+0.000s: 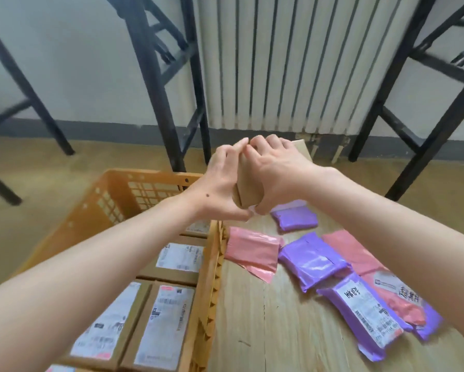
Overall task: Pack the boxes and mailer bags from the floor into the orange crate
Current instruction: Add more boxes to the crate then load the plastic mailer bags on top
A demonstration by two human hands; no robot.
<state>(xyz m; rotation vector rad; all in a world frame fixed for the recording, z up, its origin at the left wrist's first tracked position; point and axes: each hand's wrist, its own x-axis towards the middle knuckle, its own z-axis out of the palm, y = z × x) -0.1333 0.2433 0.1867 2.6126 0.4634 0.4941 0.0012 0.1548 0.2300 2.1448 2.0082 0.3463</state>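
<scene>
Box [248, 183], brown cardboard, is clasped between left hand [220, 186] and right hand [276, 173], raised near the crate's [112, 194] far corner; mailer bags [314, 260] lie at 4 o'clock on the floor [265, 318].

Two large handwritten characters are showing on the white label of the nearest purple mailer bag [365, 315] by the floor's right edge; the boxes' labels [169, 320] are staying too blurred to read.
</scene>
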